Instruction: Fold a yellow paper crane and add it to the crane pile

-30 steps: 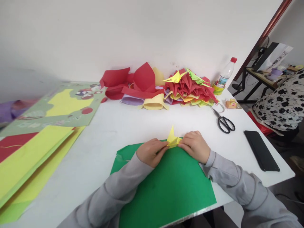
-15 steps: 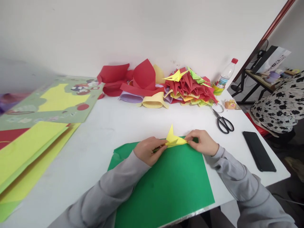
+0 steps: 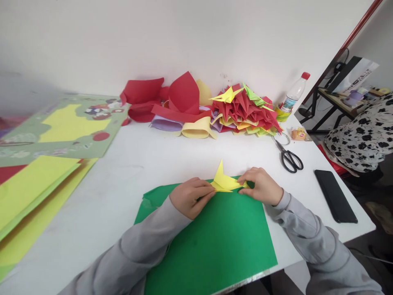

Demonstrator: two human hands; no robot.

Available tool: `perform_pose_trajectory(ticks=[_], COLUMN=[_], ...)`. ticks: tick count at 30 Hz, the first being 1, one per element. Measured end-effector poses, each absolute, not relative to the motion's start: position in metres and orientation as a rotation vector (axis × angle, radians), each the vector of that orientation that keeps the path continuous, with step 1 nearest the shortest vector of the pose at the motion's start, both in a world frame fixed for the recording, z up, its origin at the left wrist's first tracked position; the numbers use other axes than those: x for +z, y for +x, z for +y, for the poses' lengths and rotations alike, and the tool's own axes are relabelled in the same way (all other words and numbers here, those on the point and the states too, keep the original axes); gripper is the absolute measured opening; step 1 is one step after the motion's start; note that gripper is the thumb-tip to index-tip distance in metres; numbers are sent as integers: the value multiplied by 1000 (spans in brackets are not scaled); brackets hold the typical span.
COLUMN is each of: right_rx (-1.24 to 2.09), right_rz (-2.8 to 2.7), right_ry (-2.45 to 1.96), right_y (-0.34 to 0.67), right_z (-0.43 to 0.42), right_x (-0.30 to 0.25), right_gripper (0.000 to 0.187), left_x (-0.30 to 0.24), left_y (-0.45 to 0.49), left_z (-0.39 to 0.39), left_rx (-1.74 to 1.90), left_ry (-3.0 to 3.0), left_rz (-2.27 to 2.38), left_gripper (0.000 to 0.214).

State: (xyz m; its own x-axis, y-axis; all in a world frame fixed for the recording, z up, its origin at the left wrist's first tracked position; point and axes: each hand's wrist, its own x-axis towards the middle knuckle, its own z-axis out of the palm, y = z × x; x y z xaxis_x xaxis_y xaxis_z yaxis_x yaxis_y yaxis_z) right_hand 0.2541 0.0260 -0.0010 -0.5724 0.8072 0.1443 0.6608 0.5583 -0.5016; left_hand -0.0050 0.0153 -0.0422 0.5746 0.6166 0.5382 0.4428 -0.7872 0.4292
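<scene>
A yellow paper crane, partly folded, is held between my hands just above the far edge of a green sheet. One pointed piece of it stands upright, and a flat flap points to the right along its lower side. My left hand pinches its left end between thumb and fingers, which hide that end. At the right end, my right hand has thumb and fingertips around the narrow tip.
Behind stand a pile of folded paper cranes and curled red paper pieces. Scissors, a phone, a bottle and a small wrapped snack lie to the right. Yellow paper sheets lie left. A person in patterned clothing is at far right.
The lower flap of the yellow crane has come away from its body and now points right. My right fingers have shifted slightly along the right tip. The view has turned slightly.
</scene>
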Motion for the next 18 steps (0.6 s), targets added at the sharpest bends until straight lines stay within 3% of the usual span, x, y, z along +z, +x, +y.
perform_pose_trajectory(ticks=[8,13,18], right_rx=[582,504,521], right_rz=[-2380,-2404,-2353], right_ry=[-1286,-1360,-1421], right_y=[252,243,238], right_z=[25,21,26], right_x=[-3,3,3], right_gripper=[24,11,10], left_x=[-37,-28,-22], left_y=[-1,2,7], left_z=[10,7,6], left_rx=[885,710,673], left_ry=[2490,2353,2262], left_rz=[1117,1362,1491], left_gripper=[40,36,35])
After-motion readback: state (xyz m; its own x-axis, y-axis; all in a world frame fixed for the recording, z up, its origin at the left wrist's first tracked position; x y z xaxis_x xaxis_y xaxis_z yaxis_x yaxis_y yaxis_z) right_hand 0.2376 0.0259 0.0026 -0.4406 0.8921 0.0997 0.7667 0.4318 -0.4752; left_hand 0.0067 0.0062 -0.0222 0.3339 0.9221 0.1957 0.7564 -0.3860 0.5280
